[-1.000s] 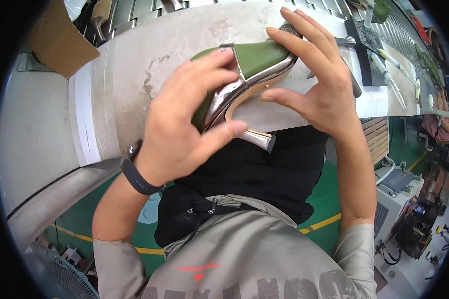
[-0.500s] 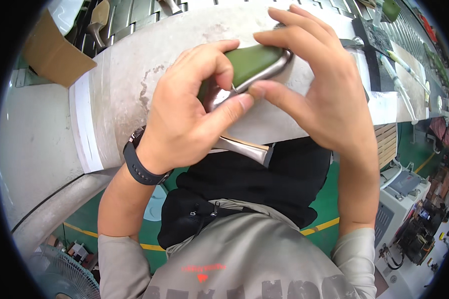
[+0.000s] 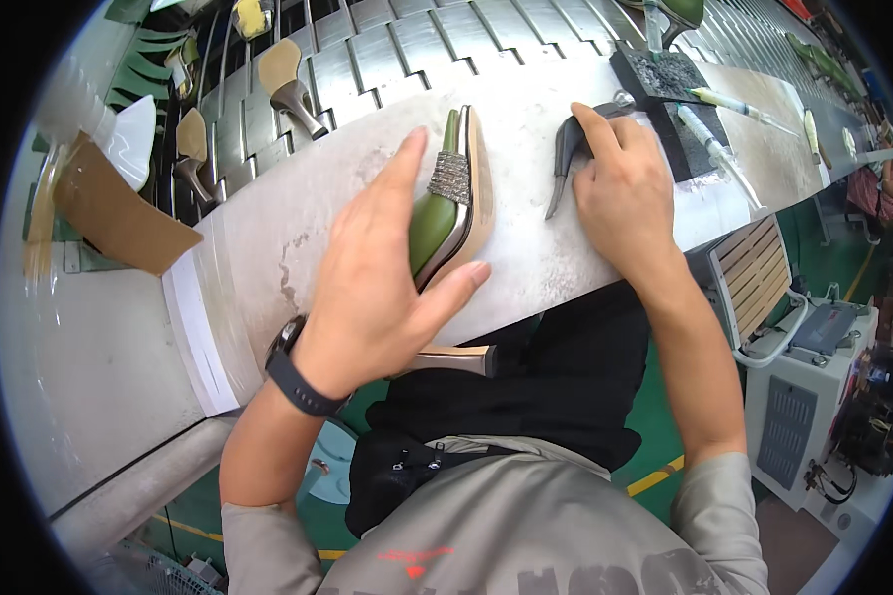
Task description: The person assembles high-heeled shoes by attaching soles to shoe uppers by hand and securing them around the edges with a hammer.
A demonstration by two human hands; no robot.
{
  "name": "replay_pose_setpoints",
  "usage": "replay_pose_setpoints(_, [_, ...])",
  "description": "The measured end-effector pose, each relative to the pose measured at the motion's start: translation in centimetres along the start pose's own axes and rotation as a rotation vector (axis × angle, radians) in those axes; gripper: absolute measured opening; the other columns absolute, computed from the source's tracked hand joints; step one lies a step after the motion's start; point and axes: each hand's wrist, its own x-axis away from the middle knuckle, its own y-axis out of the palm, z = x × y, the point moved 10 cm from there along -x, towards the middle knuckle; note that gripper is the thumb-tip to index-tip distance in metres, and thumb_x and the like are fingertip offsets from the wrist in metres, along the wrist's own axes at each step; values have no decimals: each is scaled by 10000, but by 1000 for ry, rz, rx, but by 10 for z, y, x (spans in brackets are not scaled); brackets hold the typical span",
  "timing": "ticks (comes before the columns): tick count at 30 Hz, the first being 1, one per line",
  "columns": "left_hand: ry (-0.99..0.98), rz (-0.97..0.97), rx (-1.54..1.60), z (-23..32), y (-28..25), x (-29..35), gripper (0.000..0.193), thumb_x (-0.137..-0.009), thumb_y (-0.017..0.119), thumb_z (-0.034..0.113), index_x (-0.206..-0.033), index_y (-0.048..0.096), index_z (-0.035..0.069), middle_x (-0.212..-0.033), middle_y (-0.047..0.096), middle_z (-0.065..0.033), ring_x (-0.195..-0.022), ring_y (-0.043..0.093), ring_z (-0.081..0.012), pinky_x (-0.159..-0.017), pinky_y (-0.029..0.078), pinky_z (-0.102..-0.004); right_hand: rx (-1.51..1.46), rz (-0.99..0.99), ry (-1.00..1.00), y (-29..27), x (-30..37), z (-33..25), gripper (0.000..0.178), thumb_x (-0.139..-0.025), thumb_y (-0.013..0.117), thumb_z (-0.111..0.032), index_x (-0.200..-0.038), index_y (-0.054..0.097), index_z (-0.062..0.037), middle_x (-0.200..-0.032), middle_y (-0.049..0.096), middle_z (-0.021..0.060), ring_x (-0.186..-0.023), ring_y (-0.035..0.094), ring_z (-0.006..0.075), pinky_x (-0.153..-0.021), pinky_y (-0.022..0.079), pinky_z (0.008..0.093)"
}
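A green high-heeled shoe (image 3: 429, 226) with a glittering band lies on its side on the worktable, its tan sole turned to the right. My left hand (image 3: 367, 273) holds it around the rear, fingers stretched along the upper and thumb across the sole edge. Behind the palm the rear part is hidden; below, the metallic heel (image 3: 456, 361) pokes out past the table edge. To the right, my right hand (image 3: 625, 193) has its fingers curled over a dark, curved-handled hand tool, apparently pincers (image 3: 566, 149), lying on the table. The palm hides part of its grip.
Beyond the table runs a slatted metal conveyor (image 3: 397, 59) carrying soles with heels (image 3: 286, 77). Syringes (image 3: 706, 139) rest by a dark block (image 3: 655, 74) at the right. A cardboard flap (image 3: 119, 208) stands at the left. Another green shoe (image 3: 680, 12) is at the far right.
The shoe was in both hands, tilted; now it lies on the table under my left hand, toe pointing away. My right hand has let go of it and moved right onto the tool.
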Motion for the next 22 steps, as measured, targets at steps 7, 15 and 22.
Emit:
replay_pose_setpoints(7, [-75,-194,204,-15,18,-10,957,-844,796,109,-1652,303,-28,-1402,630,-292,-1252,652,-427,-1093,477,-419,-764,-200,83,-36,10,-26,293,-896,788,-109,-1161,738,5,-1090,758,182,-993,740,312,-870,579,377])
replay_pose_setpoints(15, [40,-161,135,-9,21,-18,988,-792,793,76,-1633,301,-85,-1420,611,-300,-1187,657,-435,-1049,496,-442,-1647,-198,493,4,22,-34,279,-961,713,-55,-1210,671,63,-1204,760,199,-1157,708,209,-1039,540,343])
replay_pose_setpoints(22, [-10,-204,146,-14,23,-19,1062,-705,823,32,-1633,316,-69,-1546,494,-351,-1241,648,-425,-965,499,-455,-1308,-580,498,5,-31,-31,291,-861,718,-84,-1101,680,77,-1134,769,246,-1076,739,251,-994,565,362])
